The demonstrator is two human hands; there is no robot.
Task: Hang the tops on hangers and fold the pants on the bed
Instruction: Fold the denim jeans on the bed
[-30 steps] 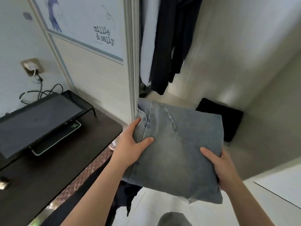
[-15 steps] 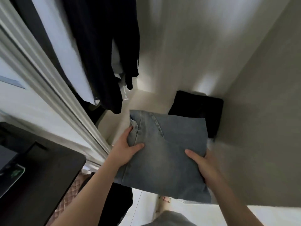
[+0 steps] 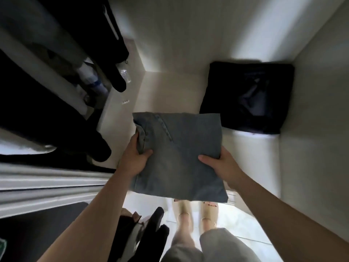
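Jeans [image 3: 179, 157], folded square, were held level, left hand [image 3: 135, 163] and right hand [image 3: 222, 167] each clamping a side, seemingly to keep the folds intact

Home, inside wardrobe: dark clothes [image 3: 98, 25] hanging at left, white closet walls [image 3: 188, 35], folded black garment [image 3: 247, 97] on closet floor, sliding door rail [image 3: 47, 184] alongside.

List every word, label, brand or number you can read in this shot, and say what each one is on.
No text here can be read.
Pale label on the bottle-like thing at the left: too blurred to read.
Red marks on the footwear below the folded jeans: too blurred to read.
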